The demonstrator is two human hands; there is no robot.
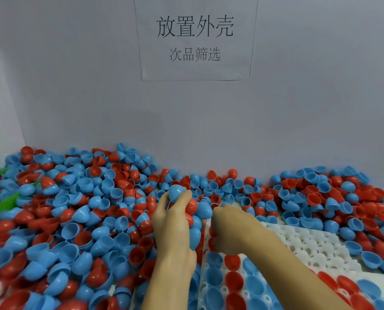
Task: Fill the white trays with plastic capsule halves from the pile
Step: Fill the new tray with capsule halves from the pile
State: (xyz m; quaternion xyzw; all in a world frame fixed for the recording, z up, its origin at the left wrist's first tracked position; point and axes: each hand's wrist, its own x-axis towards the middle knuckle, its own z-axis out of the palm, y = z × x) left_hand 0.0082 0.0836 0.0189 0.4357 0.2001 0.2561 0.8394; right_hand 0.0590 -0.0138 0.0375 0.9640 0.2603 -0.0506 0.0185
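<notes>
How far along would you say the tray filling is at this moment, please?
Partly done. The near rows of the white tray already hold red and blue halves, while its far pockets are bare. The left hand grips a bunch of capsule halves; the right hand is curled at the tray's edge, contents hidden. A large pile remains.

Right hand (229, 229) fingers curl under, hidden; whatever they hold can't be told. Left hand (175, 222) palm side hidden behind capsule halves (195, 211). White tray (320, 247) near edge cut by frame bottom, far edge buried under pile (74, 209) beyond fingers. Green scoop (1, 203) far left, mostly buried
</notes>
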